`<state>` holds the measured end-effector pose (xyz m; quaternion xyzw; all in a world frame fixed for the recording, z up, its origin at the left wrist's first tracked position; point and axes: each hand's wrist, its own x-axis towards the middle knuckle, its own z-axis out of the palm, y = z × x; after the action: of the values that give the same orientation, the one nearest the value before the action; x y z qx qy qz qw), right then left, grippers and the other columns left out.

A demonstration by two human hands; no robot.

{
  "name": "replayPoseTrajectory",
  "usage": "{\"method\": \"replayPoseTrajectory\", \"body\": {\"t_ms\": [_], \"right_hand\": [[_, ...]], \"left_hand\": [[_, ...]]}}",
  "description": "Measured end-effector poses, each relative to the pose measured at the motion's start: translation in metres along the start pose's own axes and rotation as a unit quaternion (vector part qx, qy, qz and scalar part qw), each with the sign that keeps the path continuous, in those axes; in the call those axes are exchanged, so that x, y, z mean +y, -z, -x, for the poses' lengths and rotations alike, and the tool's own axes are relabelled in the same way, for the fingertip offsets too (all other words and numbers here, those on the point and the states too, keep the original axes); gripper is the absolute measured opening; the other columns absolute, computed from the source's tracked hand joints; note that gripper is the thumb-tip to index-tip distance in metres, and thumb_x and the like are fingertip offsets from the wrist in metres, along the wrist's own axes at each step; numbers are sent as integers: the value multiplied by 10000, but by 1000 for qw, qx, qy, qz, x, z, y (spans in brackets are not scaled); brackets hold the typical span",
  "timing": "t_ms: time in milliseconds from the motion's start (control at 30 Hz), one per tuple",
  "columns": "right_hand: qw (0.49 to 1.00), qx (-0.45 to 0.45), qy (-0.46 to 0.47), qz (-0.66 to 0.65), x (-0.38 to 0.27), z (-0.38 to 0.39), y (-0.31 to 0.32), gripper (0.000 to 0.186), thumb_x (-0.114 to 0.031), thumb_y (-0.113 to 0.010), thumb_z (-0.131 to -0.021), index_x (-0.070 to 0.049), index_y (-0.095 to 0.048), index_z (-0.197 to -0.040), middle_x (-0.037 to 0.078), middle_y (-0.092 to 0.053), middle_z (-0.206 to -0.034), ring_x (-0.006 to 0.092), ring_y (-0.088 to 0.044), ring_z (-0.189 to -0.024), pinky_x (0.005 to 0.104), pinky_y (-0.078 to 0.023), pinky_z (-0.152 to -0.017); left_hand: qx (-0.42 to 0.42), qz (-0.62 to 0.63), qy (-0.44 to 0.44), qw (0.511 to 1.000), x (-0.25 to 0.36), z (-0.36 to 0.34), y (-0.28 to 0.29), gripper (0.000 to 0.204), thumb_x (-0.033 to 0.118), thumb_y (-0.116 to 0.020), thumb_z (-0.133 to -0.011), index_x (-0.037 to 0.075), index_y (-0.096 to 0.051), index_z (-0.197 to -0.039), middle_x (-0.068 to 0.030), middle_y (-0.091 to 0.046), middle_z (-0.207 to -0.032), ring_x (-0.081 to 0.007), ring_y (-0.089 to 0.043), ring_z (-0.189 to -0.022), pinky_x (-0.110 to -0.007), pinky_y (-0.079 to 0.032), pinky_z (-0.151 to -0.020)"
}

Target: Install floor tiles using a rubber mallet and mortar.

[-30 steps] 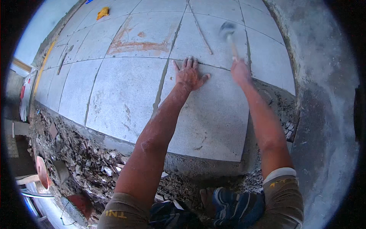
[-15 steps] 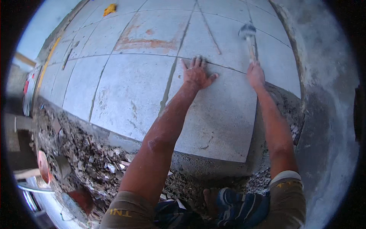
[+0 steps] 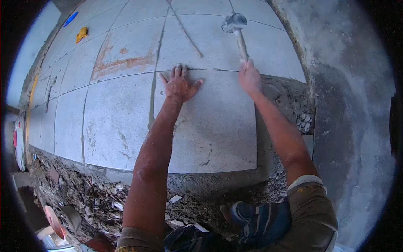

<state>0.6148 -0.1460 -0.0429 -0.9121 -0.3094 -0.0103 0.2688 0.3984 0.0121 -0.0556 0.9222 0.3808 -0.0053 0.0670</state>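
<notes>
My left hand (image 3: 179,85) presses down on the far left part of a light grey floor tile (image 3: 214,126), fingers spread, fingertips close to the joint with the row beyond. In my right hand (image 3: 250,79) is the handle of a mallet (image 3: 234,23) with a dusty, dark and whitish head. The mallet head is raised or held over the tiles beyond; its exact height I cannot tell. The near tile rests on wet grey mortar (image 3: 268,138), which shows along its right and front edges. A thin stick (image 3: 184,31) lies on the tile beyond my left hand.
Rubble and soil (image 3: 75,189) lie along the near side of the tiles. A grey concrete strip (image 3: 352,126) runs down the right. Far left are a yellow cloth-like lump (image 3: 82,34), a blue object (image 3: 71,19) and a long yellow strip (image 3: 32,94). A reddish round container (image 3: 54,221) stands lower left.
The view has shifted, so the tiles and both hands appear further left. My left hand stays flat on the tile. The right hand still grips the mallet, whose angle has tilted leftward.
</notes>
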Motion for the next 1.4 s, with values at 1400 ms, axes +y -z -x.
{"method": "replayPoseTrajectory", "body": {"t_ms": [1400], "right_hand": [[992,89,-89,26,182,42,113,353,-388,-458,-1065,-40,-493,-1017,288,-646,-776,528,-651,-779,636,-491,-636]], "left_hand": [[-48,12,-180,982,239,-33,-18,1055,834,-336,-917,59,-208,-1620,-130,-161,-1705,-317,-133,-1577,-691,-35,-1219]]}}
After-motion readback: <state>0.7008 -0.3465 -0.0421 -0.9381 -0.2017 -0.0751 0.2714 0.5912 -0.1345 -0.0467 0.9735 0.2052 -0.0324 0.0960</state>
